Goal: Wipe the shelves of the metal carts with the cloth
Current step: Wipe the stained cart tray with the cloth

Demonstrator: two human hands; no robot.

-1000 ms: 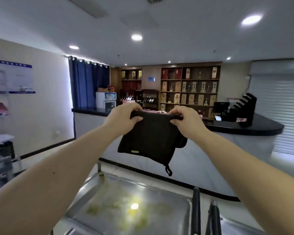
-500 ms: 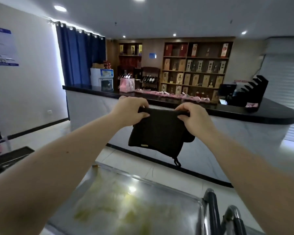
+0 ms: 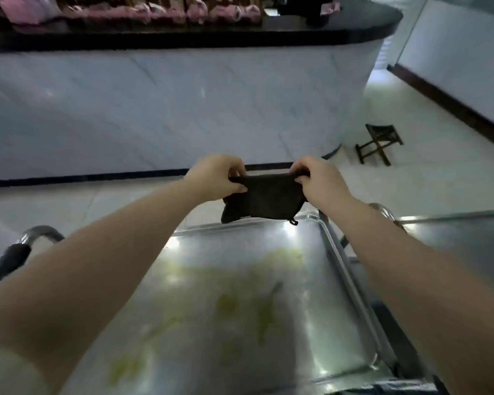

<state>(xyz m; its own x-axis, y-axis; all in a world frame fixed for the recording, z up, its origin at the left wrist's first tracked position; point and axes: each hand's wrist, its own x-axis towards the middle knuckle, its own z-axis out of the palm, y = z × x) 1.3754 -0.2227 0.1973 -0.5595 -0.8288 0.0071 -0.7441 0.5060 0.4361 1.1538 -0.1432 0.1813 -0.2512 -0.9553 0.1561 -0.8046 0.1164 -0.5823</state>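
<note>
A dark cloth [image 3: 264, 199] hangs folded between my two hands above the far edge of a metal cart's top shelf [image 3: 311, 323]. My left hand [image 3: 216, 176] pinches the cloth's upper left corner and my right hand [image 3: 318, 178] pinches its upper right corner. The cloth's lower edge and small loop hang just over the shelf's far rim. The steel shelf is shiny and smeared with yellow-green stains across its middle and near side.
A second metal cart [image 3: 454, 238] stands against the right side of the first. A black-gripped cart handle [image 3: 12, 258] rises at the left. A white counter with a black top [image 3: 183, 35] runs across ahead, and a small dark stool [image 3: 378, 142] stands on the floor at right.
My view has tilted down from the room to the cart. Both hands have lowered the cloth from chest height to just above the shelf's far edge, still gripping its top corners.
</note>
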